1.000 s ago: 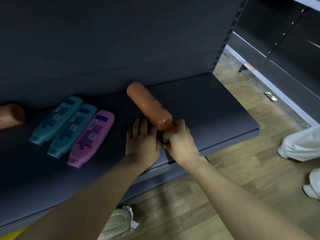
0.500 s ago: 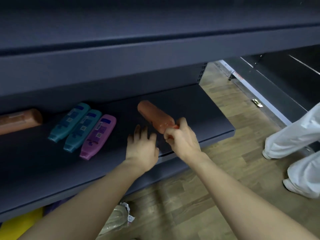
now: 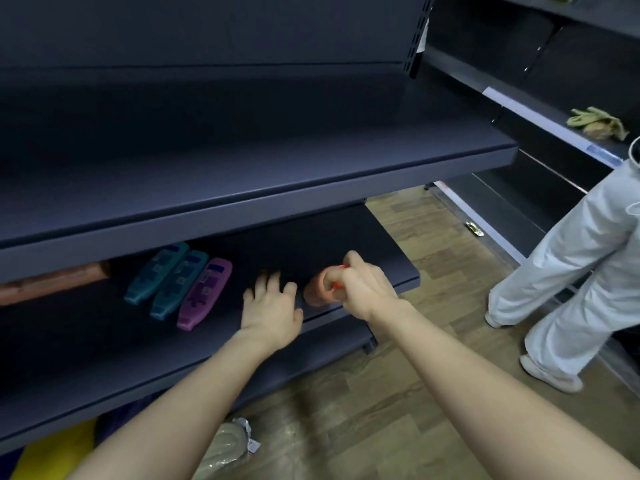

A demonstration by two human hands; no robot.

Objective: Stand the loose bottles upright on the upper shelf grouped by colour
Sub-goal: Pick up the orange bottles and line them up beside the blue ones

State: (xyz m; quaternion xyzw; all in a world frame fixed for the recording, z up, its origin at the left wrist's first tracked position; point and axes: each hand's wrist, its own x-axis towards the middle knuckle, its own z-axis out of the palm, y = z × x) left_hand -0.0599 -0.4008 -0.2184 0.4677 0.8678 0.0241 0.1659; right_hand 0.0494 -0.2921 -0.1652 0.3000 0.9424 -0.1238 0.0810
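Note:
My right hand grips the cap end of an orange bottle near the front edge of the lower shelf. My left hand rests flat on that shelf just left of the bottle, fingers spread. Two teal bottles and a purple bottle lie side by side further left. Another orange bottle lies at the far left, partly hidden under the upper shelf, which is bare.
A person in light trousers stands on the wooden floor at the right. Yellow-green gloves lie on a neighbouring shelf unit. A crumpled wrapper and a yellow object lie on the floor below.
My view has tilted up, bringing the upper shelf into sight. My right hand has lifted the orange bottle's cap end, so the bottle now points end-on. The left hand has come off it.

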